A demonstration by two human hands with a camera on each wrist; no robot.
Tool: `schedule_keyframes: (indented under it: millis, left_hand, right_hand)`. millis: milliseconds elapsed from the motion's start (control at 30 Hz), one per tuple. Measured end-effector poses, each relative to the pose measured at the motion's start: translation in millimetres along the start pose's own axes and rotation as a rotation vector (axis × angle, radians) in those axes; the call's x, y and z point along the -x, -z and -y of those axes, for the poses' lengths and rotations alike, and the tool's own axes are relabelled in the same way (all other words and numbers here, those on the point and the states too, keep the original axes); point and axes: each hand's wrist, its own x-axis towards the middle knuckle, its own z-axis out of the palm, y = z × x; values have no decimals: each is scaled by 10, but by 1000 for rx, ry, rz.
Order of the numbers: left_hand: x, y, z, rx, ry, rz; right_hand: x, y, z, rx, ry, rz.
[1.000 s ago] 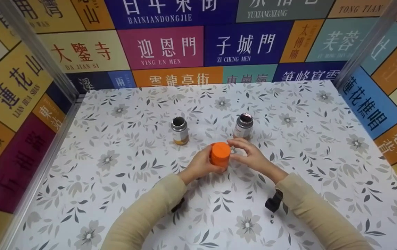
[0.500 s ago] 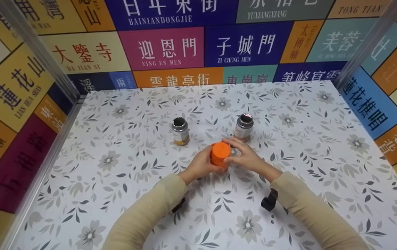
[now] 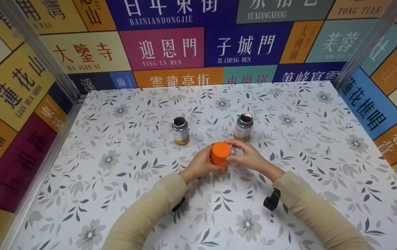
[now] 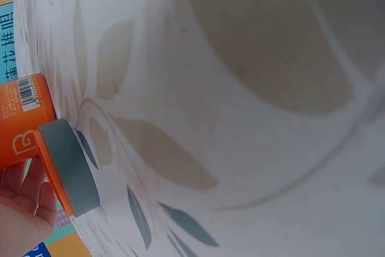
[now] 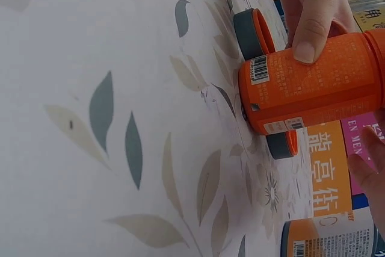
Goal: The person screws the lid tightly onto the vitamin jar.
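Observation:
An orange bottle [image 3: 220, 161] with an orange cap [image 3: 221, 150] stands upright on the patterned tabletop. My left hand [image 3: 200, 164] grips the bottle body, its thumb [image 5: 313, 34] pressed along the printed label in the right wrist view. At the cap's right side, my right hand [image 3: 248, 158] pinches with thumb and curved fingers. Two grey lids with orange insides sit close around the bottle's base: one lid [image 5: 255, 34] on the left hand's side, another lid [image 5: 284, 144] farther forward. In the head view the hands and bottle hide these lids.
Two uncapped jars with metallic necks stand behind the bottle, a left jar [image 3: 181, 131] and a right jar [image 3: 243, 127], the latter just beyond my right fingers. Sign-printed walls [image 3: 170, 48] border the table [image 3: 142, 215] on the back and both sides.
My right hand has moved left from beside the bottle onto its cap, and has shifted slightly since. The left hand and bottle have stayed in place.

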Motion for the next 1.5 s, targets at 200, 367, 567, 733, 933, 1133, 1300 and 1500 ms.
schedule_keyframes:
  millis: [200, 367, 567, 733, 933, 1133, 1300, 1500]
  left_hand:
    - [2, 1, -5, -22, -6, -8]
    - [9, -4, -11, -21, -4, -20]
    - [17, 9, -3, -35, 13, -17]
    - [10, 12, -8, -31, 31, -10]
    - [21, 0, 2, -41, -12, -31]
    - [26, -19, 11, -44, -54, -45]
    - [34, -13, -2, -56, -26, -42]
    - [17, -23, -25, -74, 38, -44]
  right_hand:
    - [-52, -69, -202, 59, 73, -11]
    - [-96, -143, -307, 69, 83, -58]
    - [-98, -215, -159, 99, 75, -151]
    - [-62, -267, 55, 135, 46, -217]
    - [-121, -383, -255, 106, 7, -334]
    - [-102, -454, -293, 119, 29, -396]
    - [-94, -452, -270, 110, -2, -383]
    - [-81, -350, -224, 100, -47, -283]
